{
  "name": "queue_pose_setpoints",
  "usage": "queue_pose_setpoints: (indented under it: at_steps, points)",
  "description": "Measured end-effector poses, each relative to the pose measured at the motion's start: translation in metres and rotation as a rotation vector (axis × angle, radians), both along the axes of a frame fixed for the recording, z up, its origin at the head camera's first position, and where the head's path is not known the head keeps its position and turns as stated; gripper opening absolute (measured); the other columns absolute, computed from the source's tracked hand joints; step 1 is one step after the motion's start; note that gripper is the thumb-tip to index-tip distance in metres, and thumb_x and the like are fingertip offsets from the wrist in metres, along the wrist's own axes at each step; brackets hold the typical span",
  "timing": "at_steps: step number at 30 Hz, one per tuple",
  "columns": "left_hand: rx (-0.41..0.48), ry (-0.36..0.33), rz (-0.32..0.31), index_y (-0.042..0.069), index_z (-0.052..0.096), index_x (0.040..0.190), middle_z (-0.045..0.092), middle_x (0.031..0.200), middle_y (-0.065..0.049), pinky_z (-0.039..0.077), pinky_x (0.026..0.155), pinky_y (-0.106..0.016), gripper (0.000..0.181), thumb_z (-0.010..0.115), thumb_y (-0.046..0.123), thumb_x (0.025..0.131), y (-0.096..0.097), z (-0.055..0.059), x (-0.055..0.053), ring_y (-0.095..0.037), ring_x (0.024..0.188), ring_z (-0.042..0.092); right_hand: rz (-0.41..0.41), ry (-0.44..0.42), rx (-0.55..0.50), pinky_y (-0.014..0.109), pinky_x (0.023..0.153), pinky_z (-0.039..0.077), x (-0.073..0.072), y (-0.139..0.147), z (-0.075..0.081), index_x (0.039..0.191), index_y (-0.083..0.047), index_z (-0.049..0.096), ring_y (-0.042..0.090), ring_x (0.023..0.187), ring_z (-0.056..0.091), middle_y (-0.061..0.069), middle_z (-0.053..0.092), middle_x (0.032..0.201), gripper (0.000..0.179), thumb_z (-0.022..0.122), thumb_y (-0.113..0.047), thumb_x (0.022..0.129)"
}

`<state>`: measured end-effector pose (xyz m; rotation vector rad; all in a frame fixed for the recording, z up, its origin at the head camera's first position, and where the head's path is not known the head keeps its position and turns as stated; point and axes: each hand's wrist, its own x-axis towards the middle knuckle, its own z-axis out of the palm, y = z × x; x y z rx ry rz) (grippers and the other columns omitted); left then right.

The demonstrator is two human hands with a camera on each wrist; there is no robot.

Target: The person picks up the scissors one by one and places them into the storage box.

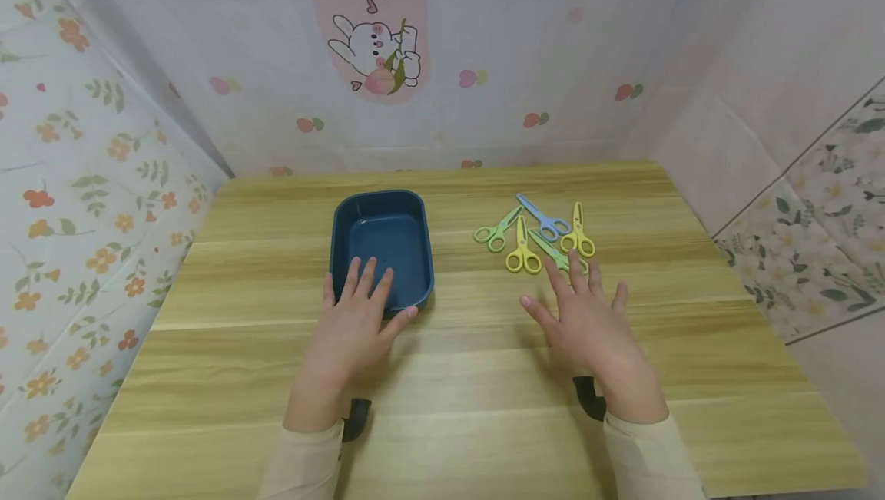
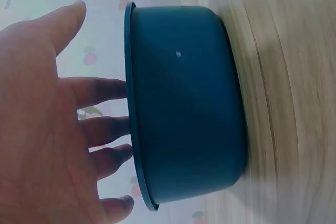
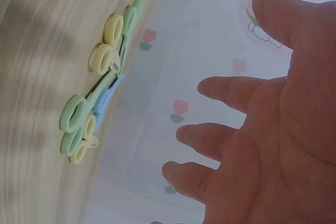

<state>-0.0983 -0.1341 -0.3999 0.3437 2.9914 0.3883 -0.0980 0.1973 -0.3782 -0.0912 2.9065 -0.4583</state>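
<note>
My left hand, fingers spread, hovers at the near end of a dark blue rectangular tub. In the left wrist view the fingertips overlap the rim of the tub, and the palm holds nothing. With fingers spread too, my right hand hangs in the air just short of a loose group of scissors. The group has a blue pair, two yellow pairs and two green pairs. In the head view, the right fingertips partly cover the nearer green scissors.
Everything stands on a wood-grain table. A white printed cloth hangs behind its far edge, and a flowered cloth hangs along the left. The scissors lie to the right of the tub, with bare wood between.
</note>
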Motion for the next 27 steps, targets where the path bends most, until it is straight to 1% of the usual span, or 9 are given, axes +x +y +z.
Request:
queue_pose_setpoints:
  at_steps: [7,11,14,17,19,23,27]
  points:
    - [-0.004,0.020,0.040,0.012,0.035,0.168,0.018,0.178,-0.021,0.004,0.126,-0.080,0.091,0.053,0.071,0.101,-0.011,-0.005,-0.005,-0.046,0.167,0.007,0.011,0.002,0.009,0.089,0.116,-0.004,-0.004,0.003,0.002,0.172,-0.017,0.017,0.059,0.162,0.001,0.027,0.000,0.178,0.086,0.047,-0.065,0.107]
    - [0.010,0.009,0.059,0.012,0.030,0.169,0.011,0.179,-0.022,0.002,0.123,-0.084,0.097,0.053,0.075,0.099,-0.018,-0.007,-0.009,-0.049,0.166,0.003,0.017,0.004,0.025,0.089,0.116,-0.002,-0.007,0.007,0.005,0.173,-0.016,0.014,0.059,0.161,0.002,0.029,0.001,0.178,0.090,0.049,-0.064,0.106]
    - [0.010,0.000,0.071,0.011,0.028,0.170,0.009,0.179,-0.022,0.002,0.121,-0.085,0.101,0.053,0.077,0.098,-0.023,-0.007,-0.012,-0.050,0.166,0.002,0.024,0.008,0.036,0.090,0.115,0.000,-0.011,0.012,0.005,0.173,-0.015,0.013,0.059,0.161,0.004,0.030,0.003,0.177,0.092,0.049,-0.066,0.106]
    - [0.002,0.000,0.080,0.010,0.026,0.170,0.011,0.179,-0.023,0.003,0.120,-0.086,0.104,0.054,0.078,0.097,-0.028,-0.008,-0.015,-0.052,0.165,0.006,0.031,0.006,0.053,0.091,0.115,0.001,-0.017,0.018,0.005,0.173,-0.015,0.012,0.060,0.161,0.005,0.030,0.004,0.177,0.093,0.047,-0.069,0.105]
    - [-0.004,0.004,0.084,0.009,0.024,0.170,0.012,0.178,-0.024,0.004,0.120,-0.086,0.107,0.054,0.079,0.096,-0.031,-0.009,-0.017,-0.052,0.165,0.008,0.036,0.010,0.062,0.091,0.114,0.002,-0.021,0.023,0.005,0.173,-0.014,0.014,0.060,0.160,0.008,0.031,0.006,0.176,0.092,0.048,-0.067,0.106]
    - [0.011,-0.016,0.091,0.007,0.019,0.171,0.009,0.178,-0.028,0.005,0.121,-0.086,0.112,0.056,0.080,0.094,-0.038,-0.010,-0.020,-0.053,0.164,0.010,0.056,0.005,0.078,0.091,0.113,0.007,-0.029,0.032,0.004,0.172,-0.014,0.016,0.060,0.159,0.013,0.031,0.009,0.176,0.088,0.052,-0.061,0.106]
    - [0.035,-0.048,0.104,0.003,0.009,0.171,0.002,0.176,-0.033,0.007,0.121,-0.085,0.123,0.058,0.083,0.091,-0.043,-0.011,-0.023,-0.055,0.163,0.010,0.085,-0.010,0.102,0.092,0.112,0.012,-0.035,0.039,0.001,0.171,-0.013,0.018,0.062,0.158,0.016,0.033,0.011,0.175,0.089,0.051,-0.063,0.106]
